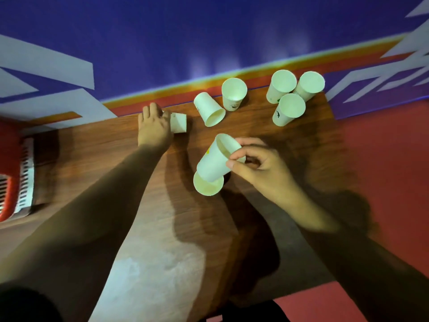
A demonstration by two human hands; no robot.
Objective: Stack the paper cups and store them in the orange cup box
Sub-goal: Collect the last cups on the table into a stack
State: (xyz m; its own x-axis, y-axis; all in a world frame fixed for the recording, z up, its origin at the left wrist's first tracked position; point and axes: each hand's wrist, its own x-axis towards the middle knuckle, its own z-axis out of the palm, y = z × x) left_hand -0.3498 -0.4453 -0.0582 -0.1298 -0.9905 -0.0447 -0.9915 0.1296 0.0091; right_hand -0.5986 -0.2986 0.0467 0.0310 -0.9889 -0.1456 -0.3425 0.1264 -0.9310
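- Right hand (255,169) is holding the tilted cup (214,159) above the desk (255,126). Its fingers (235,156) are pinching the cup's rim, thumb outside on the near wall and forefinger over the lip; the other fingers are curling loosely behind.
- Tilted cup is leaning with its mouth up and away. Its base is pointing down into the mouth of the upright cup (207,187), which is standing on the desk directly under it. I cannot tell if the base is touching inside.
- Left hand (153,127) is reaching far forward, back of the hand up, and covering one end of the sideways cup (179,123). The cup is lying on the desk and sticking out on the thumb side. Thumb is touching the cup wall; the other fingers are pointing away, so I cannot tell whether they are gripping it.
- Fallen cup (210,112) is lying just right of the sideways cup, mouth facing the camera.
- Single cup (234,92) is standing behind the fallen cup, near the far desk edge.
- Cup cluster (290,108) of three upright cups is sitting at the far right corner, packed close together, well apart from both hands.
- Orange box (10,147) is sitting at the left edge of the view, cut off, far from all the cups.
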